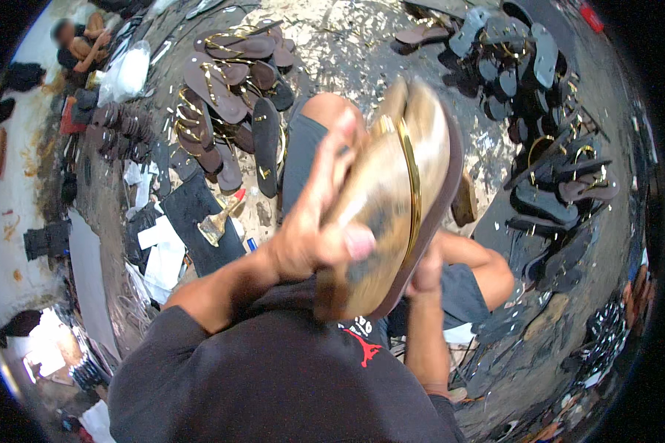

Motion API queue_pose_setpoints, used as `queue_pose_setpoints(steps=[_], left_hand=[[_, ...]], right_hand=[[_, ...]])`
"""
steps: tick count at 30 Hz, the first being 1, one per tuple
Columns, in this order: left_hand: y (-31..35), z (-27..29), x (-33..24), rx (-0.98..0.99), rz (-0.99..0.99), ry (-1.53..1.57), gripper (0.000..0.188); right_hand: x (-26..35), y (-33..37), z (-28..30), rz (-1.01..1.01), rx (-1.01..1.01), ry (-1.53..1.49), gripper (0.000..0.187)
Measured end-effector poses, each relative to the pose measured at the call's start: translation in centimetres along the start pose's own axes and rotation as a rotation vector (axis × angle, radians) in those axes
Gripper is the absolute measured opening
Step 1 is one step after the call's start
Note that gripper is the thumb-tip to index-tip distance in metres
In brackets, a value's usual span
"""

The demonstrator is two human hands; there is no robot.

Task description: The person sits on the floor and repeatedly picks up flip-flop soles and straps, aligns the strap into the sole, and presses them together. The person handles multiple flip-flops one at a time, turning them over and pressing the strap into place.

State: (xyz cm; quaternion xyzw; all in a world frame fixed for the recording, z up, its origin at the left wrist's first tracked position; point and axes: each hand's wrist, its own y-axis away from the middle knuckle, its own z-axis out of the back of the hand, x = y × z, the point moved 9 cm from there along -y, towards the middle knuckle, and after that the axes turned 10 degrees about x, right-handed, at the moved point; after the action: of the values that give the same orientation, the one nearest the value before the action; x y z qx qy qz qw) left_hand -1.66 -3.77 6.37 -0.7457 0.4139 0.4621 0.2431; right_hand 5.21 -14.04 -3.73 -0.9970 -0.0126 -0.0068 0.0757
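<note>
In front of my chest is a glossy tan and brown foot-shaped last (380, 184) with a split at the toe, tilted with its toe end up. A brown sandal sole (451, 177) lies along its right side, and a thin gold strap (412, 177) crosses over the last. My left hand (314, 214) grips the last from the left, its thumb pressed on the surface and its fingers around the far side, smeared by motion. Against the sole's lower right edge, my right hand (427, 272) holds the sandal; most of its fingers are hidden behind it.
Brown sandals with gold straps (222, 88) lie heaped at the far left, and dark sandals (543, 199) at the right. A brush (214, 227) rests on a black sheet (192, 203) to my left. A wooden block (464, 201) stands beyond the sole. Another person (81, 48) sits far left.
</note>
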Motion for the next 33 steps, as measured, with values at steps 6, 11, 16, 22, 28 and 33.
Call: queue_pose_setpoints(steps=[6,11,16,22,28,33], left_hand=[[-4.8,-1.2,3.0,0.207,-0.033,0.5,0.1],[-4.3,0.6,5.9,0.135,0.197,0.036,0.067],[-3.3,1.7,8.2,0.102,0.283,-0.079,0.068],[-2.8,2.0,7.7,0.171,0.237,-0.294,0.082],[-3.9,3.2,2.9,0.137,-0.113,-0.25,0.098],[-5.6,3.4,0.5,-0.053,-0.287,0.21,0.097]], right_hand=[[-2.6,-1.2,-6.6,-0.03,0.08,-0.193,0.085],[4.5,0.4,-3.2,0.224,-0.306,0.896,0.087],[5.0,0.0,-1.3,0.2,-0.291,0.941,0.084],[5.3,-0.9,0.9,0.24,-0.394,1.03,0.074],[5.2,-1.8,-2.2,0.426,-0.372,1.257,0.08],[6.4,-4.4,-5.7,0.632,-0.295,1.63,0.096]])
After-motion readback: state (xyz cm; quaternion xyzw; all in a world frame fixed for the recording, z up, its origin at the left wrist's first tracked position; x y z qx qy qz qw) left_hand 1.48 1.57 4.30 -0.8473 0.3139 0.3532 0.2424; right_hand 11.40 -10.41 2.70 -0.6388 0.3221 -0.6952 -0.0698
